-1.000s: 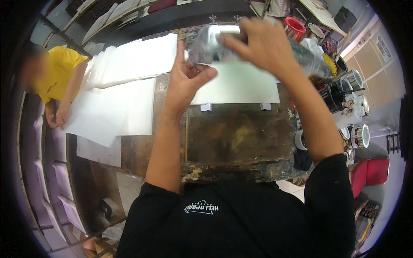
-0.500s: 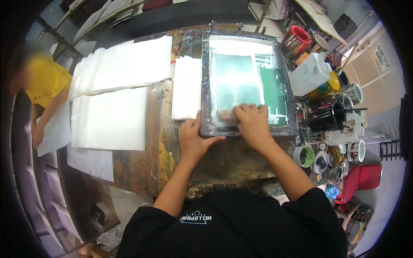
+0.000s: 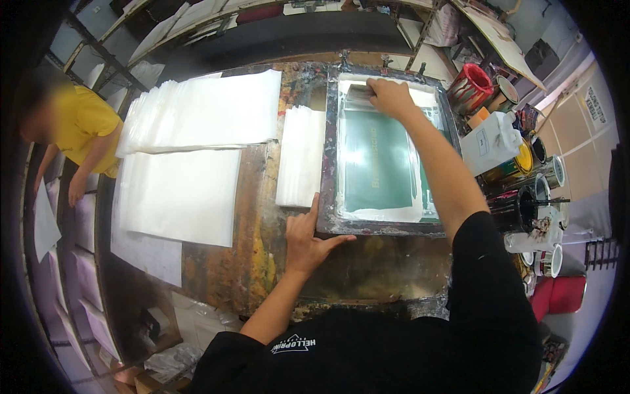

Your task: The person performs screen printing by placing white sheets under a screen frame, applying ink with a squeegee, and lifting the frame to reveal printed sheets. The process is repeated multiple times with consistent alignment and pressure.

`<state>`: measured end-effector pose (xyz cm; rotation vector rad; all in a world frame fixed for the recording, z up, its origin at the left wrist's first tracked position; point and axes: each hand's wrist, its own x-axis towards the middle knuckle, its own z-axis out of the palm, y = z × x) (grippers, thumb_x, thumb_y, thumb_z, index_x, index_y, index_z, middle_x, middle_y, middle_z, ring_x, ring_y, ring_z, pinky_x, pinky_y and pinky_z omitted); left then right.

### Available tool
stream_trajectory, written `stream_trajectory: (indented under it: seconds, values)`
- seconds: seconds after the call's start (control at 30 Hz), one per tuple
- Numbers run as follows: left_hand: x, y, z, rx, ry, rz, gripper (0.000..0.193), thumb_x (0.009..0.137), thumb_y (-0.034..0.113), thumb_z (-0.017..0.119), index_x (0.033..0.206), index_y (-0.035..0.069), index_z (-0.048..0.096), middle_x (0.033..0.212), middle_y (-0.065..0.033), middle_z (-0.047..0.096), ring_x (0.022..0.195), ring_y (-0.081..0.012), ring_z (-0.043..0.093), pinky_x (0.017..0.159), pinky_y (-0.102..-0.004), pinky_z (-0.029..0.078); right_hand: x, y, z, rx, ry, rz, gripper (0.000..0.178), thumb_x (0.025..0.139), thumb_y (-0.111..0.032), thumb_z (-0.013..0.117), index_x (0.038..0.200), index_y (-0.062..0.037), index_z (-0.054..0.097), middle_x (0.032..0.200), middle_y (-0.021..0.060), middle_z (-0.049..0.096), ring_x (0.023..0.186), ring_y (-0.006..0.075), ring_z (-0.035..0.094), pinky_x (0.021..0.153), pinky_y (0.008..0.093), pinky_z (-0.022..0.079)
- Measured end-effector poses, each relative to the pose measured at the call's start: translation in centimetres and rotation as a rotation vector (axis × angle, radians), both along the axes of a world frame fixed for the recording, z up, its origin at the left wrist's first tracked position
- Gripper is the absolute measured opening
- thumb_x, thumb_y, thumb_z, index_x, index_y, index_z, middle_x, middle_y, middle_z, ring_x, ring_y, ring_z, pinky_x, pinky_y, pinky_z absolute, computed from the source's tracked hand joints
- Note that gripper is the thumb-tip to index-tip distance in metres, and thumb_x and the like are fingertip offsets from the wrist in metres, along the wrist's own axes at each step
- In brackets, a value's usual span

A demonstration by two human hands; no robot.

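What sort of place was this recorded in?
Probably a screen-printing workshop: a framed green screen lies on a stained table, between paint-smeared cans and stacked white sheets.

Black T-shirt, short-sleeved, matte. White print on chest, nearer left hand than right hand: block letters, row of smaller characters, thin peaked outline like roof. Left sleeve loose, hem near elbow, well apart from left hand. Right sleeve equally wide, plain black, hem near elbow, well apart from right hand. Forearms bare, hands bare.
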<state>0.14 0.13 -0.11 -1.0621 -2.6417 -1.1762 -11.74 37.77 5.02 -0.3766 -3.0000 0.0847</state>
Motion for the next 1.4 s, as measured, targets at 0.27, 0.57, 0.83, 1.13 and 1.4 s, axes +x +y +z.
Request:
stream_trajectory:
  seconds: [0.27, 0.57, 0.83, 1.13, 1.4]
  values:
    - [0.1, -0.1, -1.1, 0.034, 0.064, -0.006, 0.114, 0.064, 0.056, 0.093, 0.152, -0.002, 0.05, 0.082, -0.0116, 0.064, 0.078, -0.0282, 0.054, 0.078, -0.0413, 0.043, 13.6, -10.7, 0.8, 0.05, 0.004, 0.022, 0.033, 0.085, -0.025, 0.072, 0.112, -0.0091, 0.063, 0.101, 0.0126, 0.069, 0.096, 0.0348, 0.07, 0.081, 0.0518, 0.052]
    - [-0.1, 3.7, 4.8, 0.681, -0.418, -0.022, 0.102, 0.074, 0.033, 0.097, 0.151, -0.009, 0.045, 0.117, -0.018, 0.069, 0.102, -0.023, 0.064, 0.093, -0.0326, 0.051, 21.4, -17.8, 9.8, 0.14, 0.435, 0.047, 0.053, 0.092, -0.054, 0.071, 0.097, -0.0023, 0.061, 0.093, 0.0143, 0.064, 0.089, 0.0344, 0.063, 0.081, 0.0484, 0.045]
    - [-1.7, 3.8, 6.4, -0.166, 0.239, -0.003, 0.109, 0.092, 0.066, 0.068, 0.166, 0.002, 0.02, 0.154, -0.0318, 0.038, 0.148, -0.045, 0.032, 0.122, -0.0677, 0.014, 13.7, -11.5, 18.6, 0.277, 0.664, 0.057, 0.069, 0.094, -0.072, 0.057, 0.089, -0.0046, 0.074, 0.077, 0.016, 0.07, 0.073, 0.0331, 0.069, 0.076, 0.0495, 0.046]
    - [1.2, 2.6, 0.9, -0.461, 0.228, 0.017, 0.125, 0.084, 0.091, 0.047, 0.154, -0.012, 0.039, 0.165, -0.0296, 0.033, 0.16, -0.0354, 0.02, 0.115, -0.0771, -0.016, 11.1, -10.9, 26.2, -0.018, 0.346, -0.104, 0.084, 0.098, -0.074, 0.043, 0.072, -0.0011, 0.075, 0.068, 0.019, 0.069, 0.071, 0.0333, 0.07, 0.069, 0.0459, 0.054]
    - [-2.5, 5.4, 7.2, -0.074, 0.235, 0.095, 0.085, 0.092, 0.06, 0.071, 0.136, -0.012, 0.059, 0.139, -0.0273, 0.063, 0.137, -0.04, 0.055, 0.126, -0.0656, 0.003, 10.7, -10.6, 25.3, 0.073, 0.438, -0.084, 0.084, 0.098, -0.073, 0.043, 0.078, 0.0, 0.078, 0.074, 0.0225, 0.071, 0.079, 0.0383, 0.072, 0.075, 0.0458, 0.056]
